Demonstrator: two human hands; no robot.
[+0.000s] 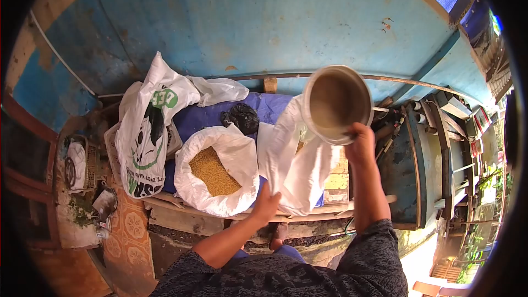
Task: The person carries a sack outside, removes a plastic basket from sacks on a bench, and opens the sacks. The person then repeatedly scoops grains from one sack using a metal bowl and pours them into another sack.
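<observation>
My right hand (361, 142) is closed round the handle of a light metal saucepan (336, 102). The pan is tilted so that its dull, greyish-brown inside faces me, above the right-hand white sack (280, 157). My left hand (267, 204) grips the lower left edge of that sack, its fingers partly hidden. A little yellowish grain shows in the sack's opening, mostly behind the pan and the folds. To the left stands another white sack (187, 187), rolled open, with golden grain (214, 171) inside.
A printed white sack (148, 132) slumps at the left, over a crate. A black plastic bag (242, 118) lies on the blue sheet (192, 118) behind the sacks. The blue wall (264, 27) rises behind the bench. Wooden boards and clutter (440, 132) stand at the right.
</observation>
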